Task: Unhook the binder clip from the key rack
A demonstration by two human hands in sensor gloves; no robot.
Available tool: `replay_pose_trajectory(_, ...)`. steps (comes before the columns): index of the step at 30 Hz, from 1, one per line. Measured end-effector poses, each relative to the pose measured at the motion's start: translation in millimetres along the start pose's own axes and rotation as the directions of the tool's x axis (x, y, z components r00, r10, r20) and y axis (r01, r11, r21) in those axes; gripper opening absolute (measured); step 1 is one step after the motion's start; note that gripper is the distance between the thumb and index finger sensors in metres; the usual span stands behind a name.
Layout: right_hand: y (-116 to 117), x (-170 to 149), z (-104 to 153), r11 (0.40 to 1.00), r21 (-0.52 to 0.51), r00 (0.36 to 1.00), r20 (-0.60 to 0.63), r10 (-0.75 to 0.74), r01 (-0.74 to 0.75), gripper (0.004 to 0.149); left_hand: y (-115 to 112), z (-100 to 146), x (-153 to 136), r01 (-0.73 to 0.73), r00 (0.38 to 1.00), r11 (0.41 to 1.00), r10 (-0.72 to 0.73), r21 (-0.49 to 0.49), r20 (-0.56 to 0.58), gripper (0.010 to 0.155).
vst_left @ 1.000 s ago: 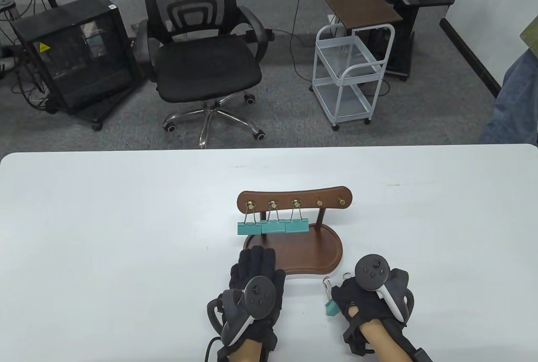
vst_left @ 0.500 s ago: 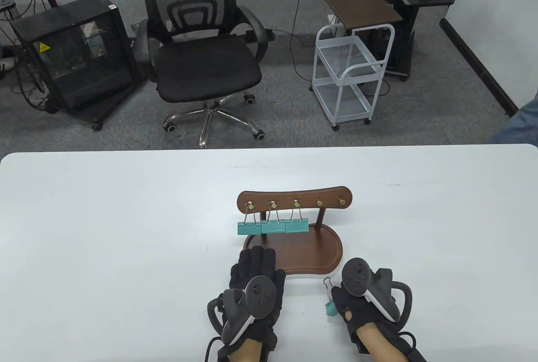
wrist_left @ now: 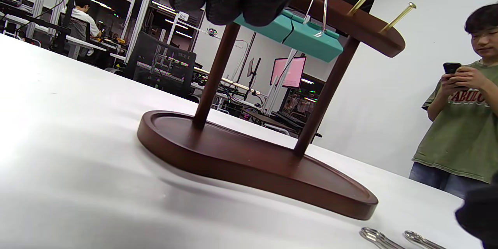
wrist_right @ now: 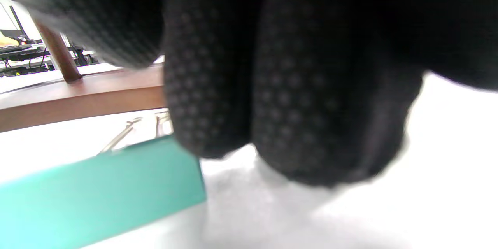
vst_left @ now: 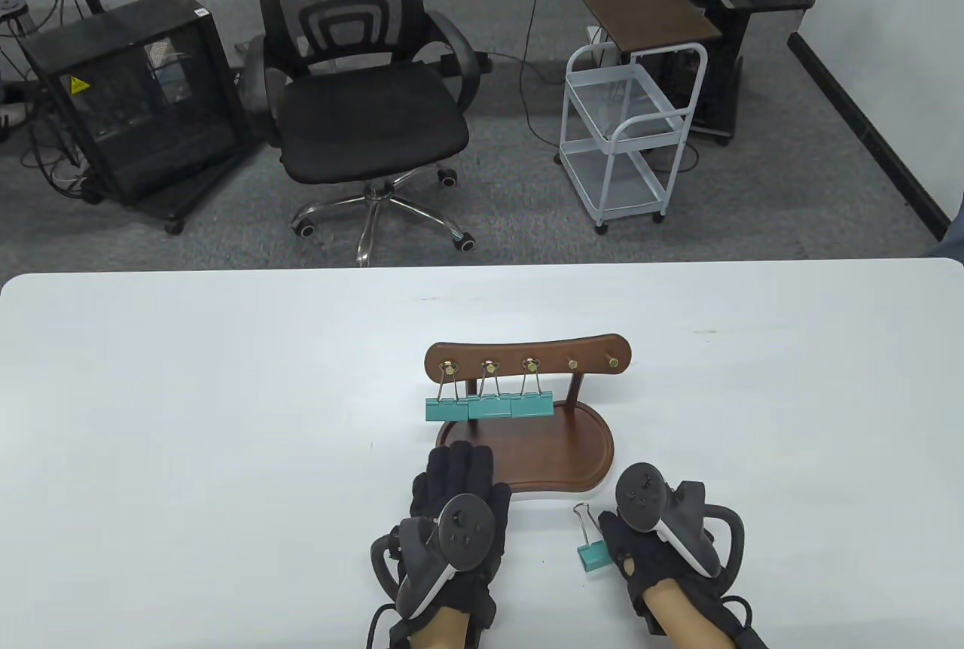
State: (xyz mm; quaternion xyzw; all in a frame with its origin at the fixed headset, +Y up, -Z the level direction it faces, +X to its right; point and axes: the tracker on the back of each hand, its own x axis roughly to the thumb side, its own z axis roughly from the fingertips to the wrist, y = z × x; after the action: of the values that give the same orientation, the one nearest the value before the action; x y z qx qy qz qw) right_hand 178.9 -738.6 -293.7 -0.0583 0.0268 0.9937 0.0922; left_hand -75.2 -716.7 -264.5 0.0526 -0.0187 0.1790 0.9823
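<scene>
The right hand (vst_left: 663, 536), in a black sensor glove with a tracker on its back, sits low on the white table (vst_left: 226, 415) at the lower right of the table view, its fingers just beside a teal binder clip with silver wire handles (vst_left: 590, 545) that lies flat on the tabletop. The right wrist view shows dotted fingertips (wrist_right: 210, 97) pressed near the clip's teal edge, but whether they touch or pinch it cannot be told; the clip appears to rest on the table on its own weight. It sits off the dark brown wooden key rack with brass pegs (vst_left: 527, 359), in front of the rack's oval base, which suggests this clip is already unhooked and being set down. The left hand (vst_left: 456, 521), also gloved, lies at the lower centre of the table view with fingers stretched forward, their tips at the near edge of the rack's base, holding nothing, probably to steady the rack. Three more teal binder clips (vst_left: 489, 405) hang side by side from the three leftmost pegs, while the two pegs at the right of the rail stand bare. Beyond the table, in the upper half of that view, stand a black office chair (vst_left: 361, 99) and a white wire trolley (vst_left: 629, 129).
</scene>
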Motion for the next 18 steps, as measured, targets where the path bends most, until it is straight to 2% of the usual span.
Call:
replay_pose_trajectory(4,-0.7,-2.0,0.1,0.999,0.001,0.999,-0.008,-0.052,0.052,0.039,0.2,0.0,-0.2,0.003,1.000,1.000,-0.003,0.000,0.000,0.061)
replay_pose_trajectory(10,-8.1,-6.6,2.1,0.977,-0.077,0.980,0.005,-0.198,0.197,0.040,0.4,0.2,-0.2,0.005,1.000,1.000,-0.005,0.000,-0.002,0.061)
replay_pose_trajectory(18,-24.3,6.0,10.3,0.922,-0.214,0.945,0.128,-0.302,0.323,0.053,0.1,0.0,0.3,-0.008,1.000,1.000,0.008,-0.001,-0.002,0.061)
